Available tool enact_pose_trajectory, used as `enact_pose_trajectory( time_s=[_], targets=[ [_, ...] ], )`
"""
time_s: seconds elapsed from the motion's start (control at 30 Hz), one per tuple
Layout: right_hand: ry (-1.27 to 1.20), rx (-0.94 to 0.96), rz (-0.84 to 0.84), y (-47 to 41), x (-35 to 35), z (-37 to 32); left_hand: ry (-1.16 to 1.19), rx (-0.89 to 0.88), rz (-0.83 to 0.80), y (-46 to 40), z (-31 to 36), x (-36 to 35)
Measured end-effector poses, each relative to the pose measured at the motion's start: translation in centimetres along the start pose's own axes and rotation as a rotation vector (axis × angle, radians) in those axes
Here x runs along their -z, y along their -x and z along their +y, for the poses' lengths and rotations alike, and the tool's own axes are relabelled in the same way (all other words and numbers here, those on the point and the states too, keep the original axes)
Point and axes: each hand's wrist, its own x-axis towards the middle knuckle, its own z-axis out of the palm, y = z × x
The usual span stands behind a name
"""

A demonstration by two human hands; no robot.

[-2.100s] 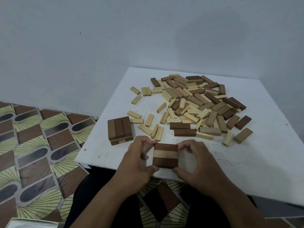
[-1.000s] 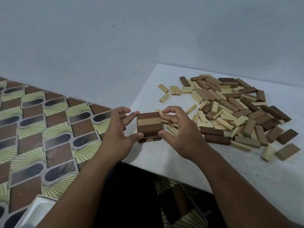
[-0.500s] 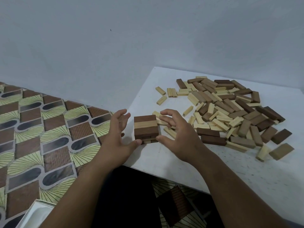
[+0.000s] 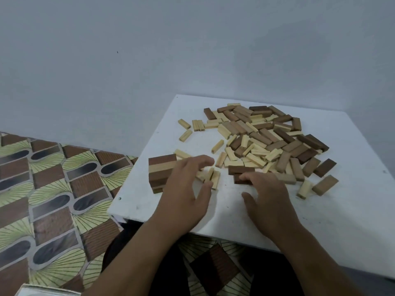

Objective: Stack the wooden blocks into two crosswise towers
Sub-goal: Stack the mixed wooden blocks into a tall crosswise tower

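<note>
Currently, at the left edge of the table (image 4: 136, 207), near its front-left corner, the started tower (image 4: 161, 173) stands a few layers high, topped dark, light, dark. Just right of it, our left hand (image 4: 184, 196) hovers released, fingers spread and grasping nothing, above two light blocks (image 4: 212, 178) lying side by side. Further right, our right hand (image 4: 268, 201) reaches a dark block (image 4: 240, 169) at the near margin of the loose pile (image 4: 265, 137); its fingertips touch the adjacent dark block, but we cannot tell whether they have closed on it. We judge the step in hand to be collecting blocks for the next layer. To do it well, we pick three blocks of equal length, square their ends together, and set them crosswise to the top layer, lowering them vertically so the tower beside the edge is not pushed.
</note>
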Motion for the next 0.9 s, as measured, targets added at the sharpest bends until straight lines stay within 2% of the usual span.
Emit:
enact_pose_trajectory(
  time_s=[0.2,0.3,0.4,0.57,0.73,0.9],
  targets=[
    [-0.061,0.112,-0.058,1.6,0.8,2.2,-0.14,-0.058,-0.254,-1.7,0.6,-5.1],
    [-0.102,0.14,0.094,1.9,1.7,3.2,-0.239,-0.076,-0.329,-2.1,0.9,-6.6],
    [-0.027,-0.016,0.162,1.3,2.9,5.7,-0.352,-0.091,-0.322,-1.9,0.7,-7.7],
    [0.126,-0.153,0.043,0.1,3.6,7.1,-0.297,-0.1,-0.239,-1.9,0.4,-8.5],
    [0.109,-0.137,-0.012,-1.0,3.8,7.2,-0.253,-0.024,-0.218,-2.5,0.8,-8.6],
    [0.019,-0.167,-0.041,-1.5,4.7,7.1,-0.232,0.051,-0.293,-2.7,1.3,-8.5]
  ],
)
